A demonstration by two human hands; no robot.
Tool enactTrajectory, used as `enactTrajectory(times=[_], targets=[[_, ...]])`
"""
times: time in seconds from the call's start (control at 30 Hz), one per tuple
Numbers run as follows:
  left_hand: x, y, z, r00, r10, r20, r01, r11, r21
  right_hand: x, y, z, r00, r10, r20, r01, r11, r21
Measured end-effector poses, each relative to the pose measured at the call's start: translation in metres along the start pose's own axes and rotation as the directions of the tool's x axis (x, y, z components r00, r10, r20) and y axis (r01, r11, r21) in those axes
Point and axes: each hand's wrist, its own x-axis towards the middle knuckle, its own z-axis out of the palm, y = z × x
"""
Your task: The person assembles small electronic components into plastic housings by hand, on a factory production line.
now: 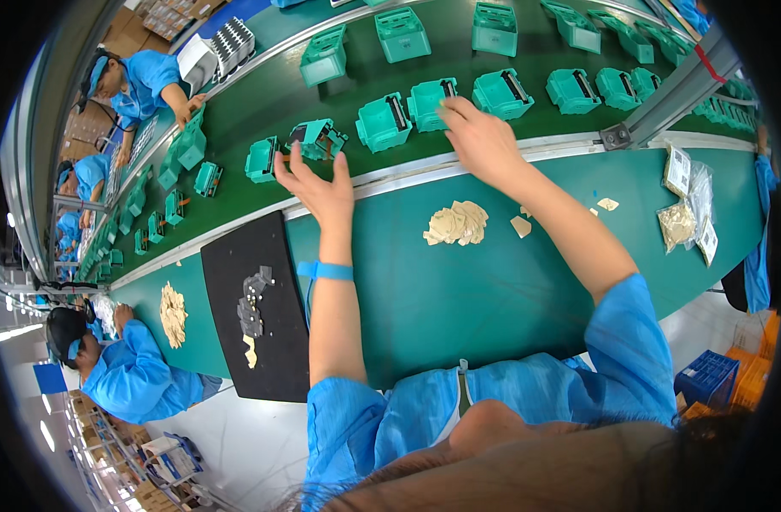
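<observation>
A row of teal green plastic housings with black strips lies on the dark green conveyor belt (459,72). My left hand (322,189) has its fingers spread at the near side of a tilted housing (329,136); whether the fingertips touch it I cannot tell. Beside that one, to the left, lies another housing (259,160). Further right, my right hand (483,145) has its fingers closed at the right edge of a housing (425,109), by the end of its black strip. Two housings flank it, one to the left (375,126) and one to the right (498,96).
On the green bench are a pile of cream flat pieces (456,224), a black mat (228,282) bearing grey pieces (252,300), and clear bags (687,209). A blue strap (326,271) circles my left wrist. A metal post (676,92) rises at right. Co-workers sit at left.
</observation>
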Motion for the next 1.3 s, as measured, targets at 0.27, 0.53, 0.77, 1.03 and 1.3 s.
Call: enactTrajectory(times=[0.27,0.53,0.77,1.03,1.3], targets=[[-0.069,0.072,-0.063,0.923,0.308,0.232,-0.253,0.938,-0.238,-0.016,-0.027,-0.032,0.974,0.032,0.223,-0.134,0.880,0.456],[-0.108,0.106,-0.118,0.756,0.457,0.469,-0.304,0.879,-0.366,-0.114,-0.042,-0.079,0.823,-0.057,0.566,-0.405,0.640,0.653],[-0.107,0.130,-0.123,0.560,0.180,0.809,-0.199,0.977,-0.079,-0.135,0.002,-0.072,0.939,-0.290,0.188,0.307,0.949,-0.070],[-0.086,0.143,-0.116,0.474,0.161,0.866,-0.264,0.964,-0.035,-0.078,-0.035,-0.033,0.929,-0.347,0.129,0.323,0.930,0.172],[-0.083,0.092,-0.076,0.664,0.004,0.748,0.040,0.998,-0.040,-0.074,-0.042,-0.017,0.914,-0.193,0.357,0.149,0.978,0.147]])
